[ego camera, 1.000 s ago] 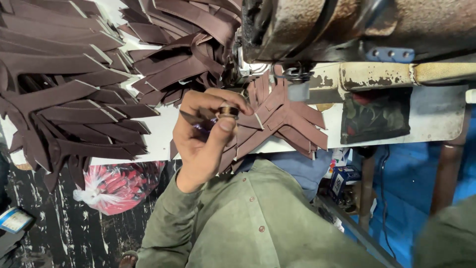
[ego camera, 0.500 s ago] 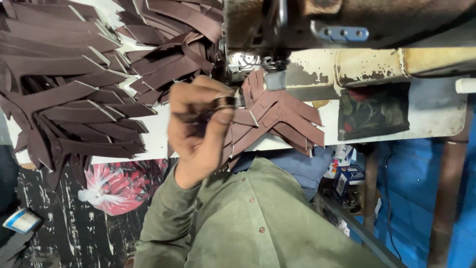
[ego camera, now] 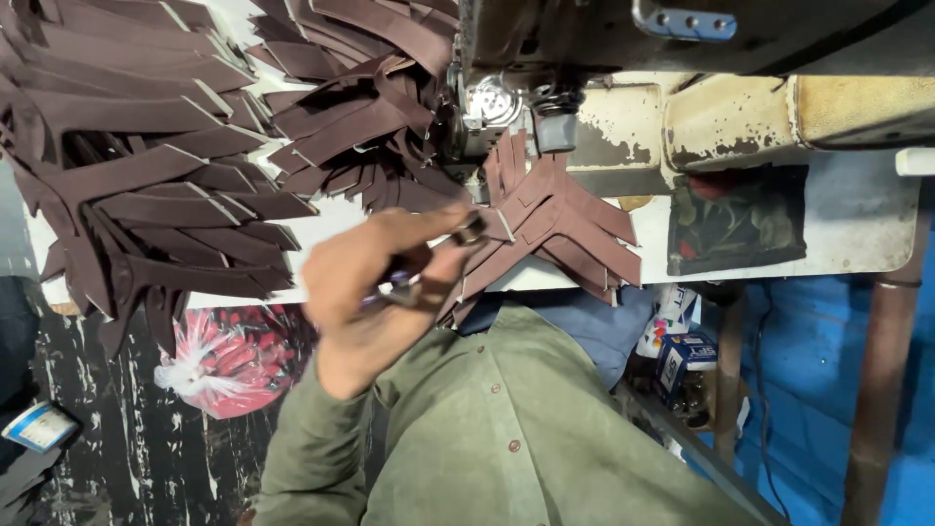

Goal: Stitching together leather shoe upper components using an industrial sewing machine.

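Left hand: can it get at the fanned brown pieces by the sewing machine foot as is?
Probably yes. The left hand is right at the near edge of the fanned brown pieces, with nothing between them. But its fingers are already closed on a small metal tool, which may limit the grip.

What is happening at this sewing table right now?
A person in a green shirt sits at a worn sewing machine. Their left hand grips a small purple-handled tool, probably thread snips, its tip at the edge of a fan of brown strips lying under the machine head. A large pile of similar brown pieces covers the table beside it. The right hand is out of view.
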